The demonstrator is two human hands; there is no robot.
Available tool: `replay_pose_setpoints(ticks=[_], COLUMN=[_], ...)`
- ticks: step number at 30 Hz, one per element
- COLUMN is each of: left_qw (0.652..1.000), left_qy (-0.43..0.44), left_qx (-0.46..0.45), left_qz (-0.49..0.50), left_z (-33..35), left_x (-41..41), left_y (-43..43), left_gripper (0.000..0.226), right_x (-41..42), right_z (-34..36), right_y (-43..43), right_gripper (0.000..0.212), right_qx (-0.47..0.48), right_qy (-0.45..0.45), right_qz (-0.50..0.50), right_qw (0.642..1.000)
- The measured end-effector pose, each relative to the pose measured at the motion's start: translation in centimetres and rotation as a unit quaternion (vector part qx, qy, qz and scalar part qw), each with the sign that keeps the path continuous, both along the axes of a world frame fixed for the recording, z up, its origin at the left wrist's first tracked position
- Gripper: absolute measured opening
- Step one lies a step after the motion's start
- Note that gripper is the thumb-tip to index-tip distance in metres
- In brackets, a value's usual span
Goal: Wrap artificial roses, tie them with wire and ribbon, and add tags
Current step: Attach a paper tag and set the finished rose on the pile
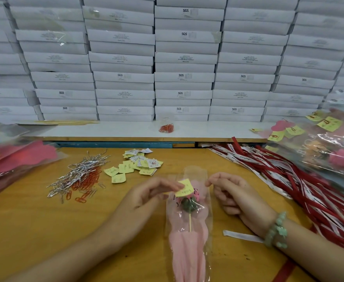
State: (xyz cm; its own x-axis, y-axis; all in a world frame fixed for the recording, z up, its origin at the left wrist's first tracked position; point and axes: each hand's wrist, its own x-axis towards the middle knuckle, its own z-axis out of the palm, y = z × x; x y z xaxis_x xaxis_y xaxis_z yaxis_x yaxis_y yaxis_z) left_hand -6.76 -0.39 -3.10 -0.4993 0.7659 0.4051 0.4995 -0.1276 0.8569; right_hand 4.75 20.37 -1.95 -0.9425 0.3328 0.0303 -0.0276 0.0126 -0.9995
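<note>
head cam | forward-down | close over table (pixel 35 231) | wide-angle

The wrapped rose (pixel 188 220) is lying on the table (pixel 35 231) between the left hand (pixel 146 198) and the right hand (pixel 234 194). Wire ties (pixel 75 176) are lying to its left, loose tags (pixel 134 163) behind it and ribbons (pixel 289 180) to its right, while stacked boxes (pixel 183 68) are standing at the back.

1. We log the table (pixel 35 231): smooth wood, orange-brown, low sheen.
2. Sleeve (pixel 174 214) at 6 o'clock: clear plastic film, glossy, creased. Pink liner (pixel 187 251) inside reads as matt paper; the stick (pixel 190 222) looks like bare wood.
3. Tag (pixel 184 188) on it: matt yellow paper.
4. Wire ties (pixel 75 176) at 9 o'clock: shiny silver metallic. Paper clips (pixel 85 182) beside them: glossy red-orange coating.
5. Ribbons (pixel 289 180) at 3 o'clock: red and white, satin sheen.
6. Boxes (pixel 185 58) at 12 o'clock: matt white cardboard.
</note>
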Motion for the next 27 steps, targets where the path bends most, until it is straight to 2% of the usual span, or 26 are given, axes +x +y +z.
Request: replay_pose_setpoints(ticks=[6,9,16,20,27], left_qw=[0.993,0.990,0.990,0.990,0.993], left_qy=[-0.089,-0.094,-0.079,-0.065,-0.033], left_qx=[0.000,-0.014,-0.029,-0.045,-0.048], left_qz=[-0.075,-0.107,-0.112,-0.114,-0.105], left_z=[0.06,0.07,0.16,0.00,-0.01], left_x=[-0.03,0.01,0.16,0.17,0.34], left_y=[0.12,0.08,0.03,-0.12,-0.10], left_gripper=[0.040,0.037,0.035,0.043,0.035], right_x=[0.25,0.29,0.18,0.22,0.13], right_z=[-0.35,-0.20,-0.29,-0.29,-0.65], right_y=[-0.74,-0.89,-0.76,-0.73,-0.33], right_gripper=[0.029,0.037,0.016,0.014,0.017], right_qx=[0.081,0.085,0.091,0.092,0.103], right_qy=[0.020,0.015,-0.001,0.000,0.006], right_qz=[0.017,0.029,0.019,0.020,-0.002], right_qw=[0.996,0.996,0.996,0.996,0.995])
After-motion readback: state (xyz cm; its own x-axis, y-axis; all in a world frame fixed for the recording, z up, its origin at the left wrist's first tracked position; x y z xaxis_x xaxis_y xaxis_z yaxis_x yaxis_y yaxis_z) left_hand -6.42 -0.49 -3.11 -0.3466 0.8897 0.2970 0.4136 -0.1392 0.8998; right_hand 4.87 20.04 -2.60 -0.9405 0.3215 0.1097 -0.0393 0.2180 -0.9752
